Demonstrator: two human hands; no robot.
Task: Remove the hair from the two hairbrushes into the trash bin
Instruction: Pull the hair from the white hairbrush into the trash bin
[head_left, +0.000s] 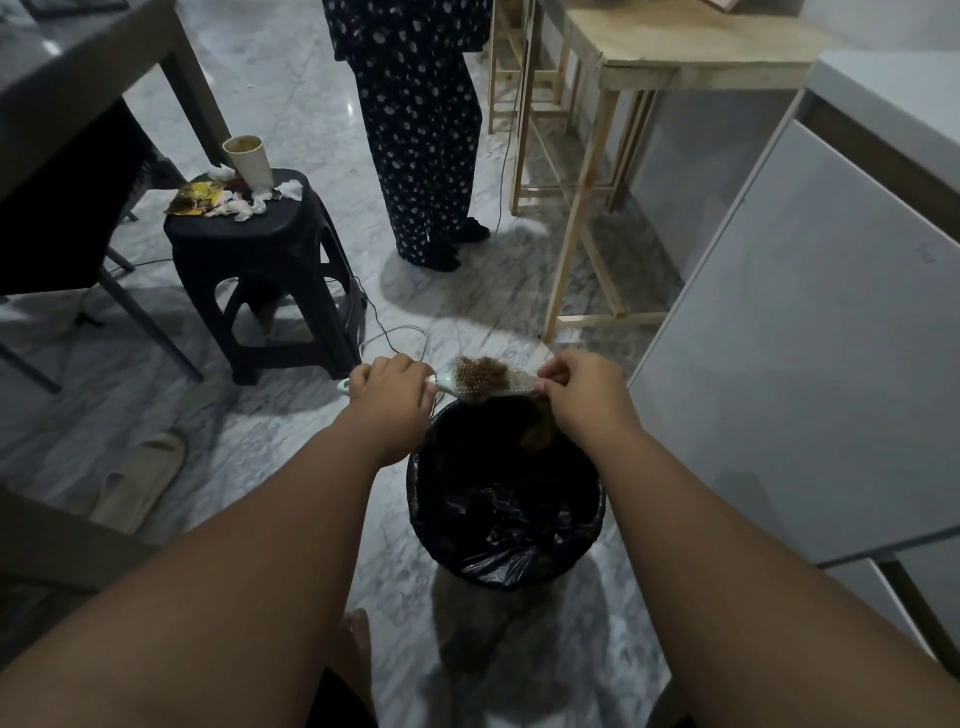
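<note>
On the grey marble floor (291, 421) sits the round black-lined trash bin (506, 551), and you hold the pale green bristled hairbrush (493, 385) over its far rim. Your left hand (387, 387) is wrapped around the handle, your right hand (576, 387) pinches at the head's tip — the brown hair clump (480, 376) is still matted in the bristles. You're mid-stripping the first brush; next, pull that clump free and drop it straight down.

The hairbrush (493, 385) I hold is pale mint green, with a reddish-brown clump of hair (480, 375) matted on its bristles. Below it, the trash bin (506, 540) wears a glossy black liner. The floor (291, 415) is grey-and-white veined marble. The stool (260, 270) is black, its cup (249, 161) cream. Someone's trousers (423, 156) are dark navy with white spots. The table (675, 47) is pale wood.
</note>
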